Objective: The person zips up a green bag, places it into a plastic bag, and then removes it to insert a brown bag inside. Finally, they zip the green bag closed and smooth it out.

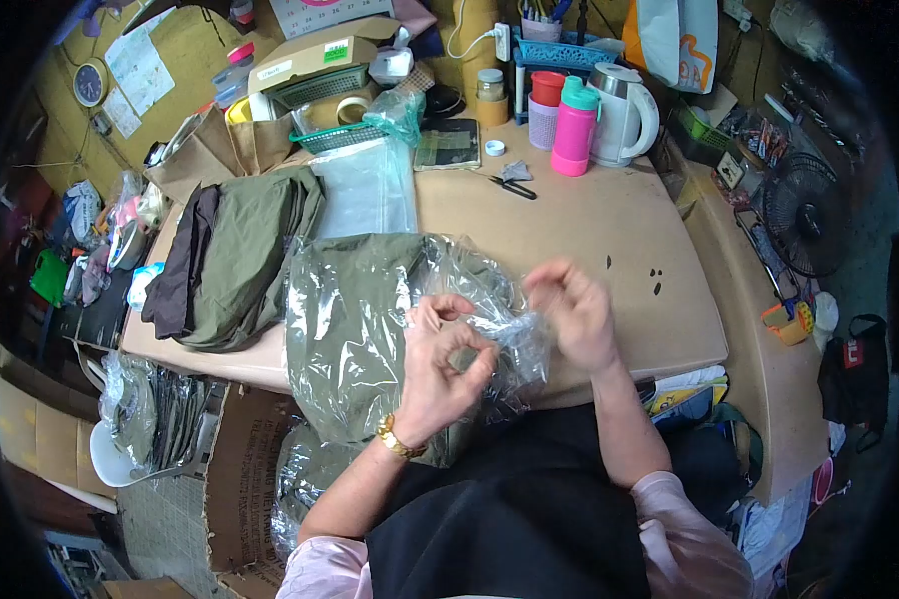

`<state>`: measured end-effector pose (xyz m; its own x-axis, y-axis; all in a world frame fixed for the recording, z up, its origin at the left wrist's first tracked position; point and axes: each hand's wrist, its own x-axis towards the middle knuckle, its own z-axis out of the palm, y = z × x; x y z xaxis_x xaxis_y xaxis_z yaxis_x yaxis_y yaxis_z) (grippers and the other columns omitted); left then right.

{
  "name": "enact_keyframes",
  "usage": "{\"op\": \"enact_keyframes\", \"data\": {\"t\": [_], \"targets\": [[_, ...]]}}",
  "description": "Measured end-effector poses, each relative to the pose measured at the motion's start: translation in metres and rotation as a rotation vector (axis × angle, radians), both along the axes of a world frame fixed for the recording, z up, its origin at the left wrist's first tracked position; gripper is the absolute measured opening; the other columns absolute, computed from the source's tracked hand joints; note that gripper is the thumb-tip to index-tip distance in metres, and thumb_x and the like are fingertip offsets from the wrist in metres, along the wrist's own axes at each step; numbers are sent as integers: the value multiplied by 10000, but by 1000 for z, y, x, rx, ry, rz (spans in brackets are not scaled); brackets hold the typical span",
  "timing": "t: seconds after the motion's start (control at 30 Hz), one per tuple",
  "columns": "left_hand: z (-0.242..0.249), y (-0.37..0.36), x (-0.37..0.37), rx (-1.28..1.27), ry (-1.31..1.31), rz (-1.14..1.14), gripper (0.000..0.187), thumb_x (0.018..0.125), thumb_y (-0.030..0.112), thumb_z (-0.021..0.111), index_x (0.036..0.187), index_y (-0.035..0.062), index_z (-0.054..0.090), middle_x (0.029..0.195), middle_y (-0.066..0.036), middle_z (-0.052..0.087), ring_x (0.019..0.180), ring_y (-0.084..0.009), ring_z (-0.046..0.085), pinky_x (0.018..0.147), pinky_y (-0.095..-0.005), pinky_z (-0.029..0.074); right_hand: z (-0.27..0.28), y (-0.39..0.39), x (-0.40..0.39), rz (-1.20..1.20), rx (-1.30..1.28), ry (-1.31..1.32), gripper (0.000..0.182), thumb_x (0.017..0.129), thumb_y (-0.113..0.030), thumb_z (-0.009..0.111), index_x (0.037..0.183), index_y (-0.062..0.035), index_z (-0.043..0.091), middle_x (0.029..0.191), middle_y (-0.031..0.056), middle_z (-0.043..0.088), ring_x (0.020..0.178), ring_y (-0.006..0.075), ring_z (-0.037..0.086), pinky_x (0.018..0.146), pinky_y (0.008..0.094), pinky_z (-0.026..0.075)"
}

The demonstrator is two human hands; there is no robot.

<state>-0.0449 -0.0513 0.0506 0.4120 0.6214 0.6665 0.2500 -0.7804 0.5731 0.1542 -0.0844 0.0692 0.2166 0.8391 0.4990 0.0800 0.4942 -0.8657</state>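
A clear plastic bag [355, 329] with folded olive-green cloth inside lies at the table's front edge, partly hanging over it. My left hand [442, 367], with a gold watch at the wrist, is closed with curled fingers on the bag's gathered, crumpled end [517, 344]. Just right of that end, my right hand [574, 314] is raised and blurred by motion; whether its fingers hold anything is not clear. To the left lies a stack of folded olive and dark brown cloth [245, 255].
Flat clear plastic bags [368, 190] lie behind the stack. Small black thread snips [514, 188] rest mid-table. Behind are a pink bottle [572, 135], a white kettle [621, 115] and a green basket [335, 138]. An open cardboard box [245, 489] stands below the front edge.
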Motion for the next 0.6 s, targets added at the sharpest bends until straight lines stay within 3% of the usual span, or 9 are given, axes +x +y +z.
{"op": "enact_keyframes", "data": {"t": [0.03,0.17,0.23,0.3,0.33,0.4,0.5,0.57,0.6], "targets": [[4,1,-4,-281,-95,-80,111,704,81,767,764,72,674,1075,-90,561,1018,-260,524,939,-393,369,4,-10,-7,-72,164,-556,239,763,16,744,976,-47,654,746,59,572,664,216,582,619,342,481],[37,-11,-9,-333,-68,-101,63,772,13,708,751,13,649,1015,-99,556,849,-167,559,710,-282,486,-11,-13,-29,-171,283,-714,213,683,23,753,863,-73,692,739,73,527,691,256,553,622,381,461],[32,-18,0,-224,-126,-94,61,818,-12,682,796,-18,625,1052,-104,583,702,-110,585,544,-229,479,-20,-9,-34,-230,316,-633,212,673,21,747,857,-69,694,727,75,513,682,281,540,630,383,463],[26,-29,15,-586,-441,-144,110,834,16,721,918,-32,670,1055,-108,595,673,-112,562,569,-243,479,-19,-10,-38,-181,255,-601,132,771,-16,735,899,-39,711,751,70,561,691,238,556,643,347,467],[18,-30,20,-584,-442,-141,110,834,16,721,918,-32,670,1055,-108,595,673,-112,562,569,-243,479,-22,-10,-41,-134,137,-351,94,836,-40,705,927,-22,719,781,69,595,712,203,567,652,324,466],[-10,-24,27,-461,-360,-113,315,906,66,707,1200,-28,645,965,-54,594,645,-83,581,551,-212,477,-28,-10,-46,-85,-18,9,172,982,-105,611,993,17,731,866,62,661,780,112,575,679,263,460],[-49,-8,30,-368,-316,-110,389,895,67,722,1267,-13,637,864,-29,576,654,-74,581,553,-219,480,-36,-10,-43,-147,-16,30,168,974,-106,624,984,27,726,854,53,649,784,105,574,687,251,463],[-40,-8,28,-249,-284,-71,285,894,56,720,1164,-27,688,795,-21,564,646,-80,596,558,-225,487,-38,-11,-42,-175,18,0,165,975,-101,625,981,32,724,862,43,636,787,95,573,689,242,462],[-41,-7,28,-387,-315,-81,258,872,49,734,1119,-23,709,768,-44,578,642,-100,560,572,-248,464,-38,-12,-41,-176,-3,-12,146,956,-86,642,985,32,723,867,54,629,791,119,587,696,259,472]]}}
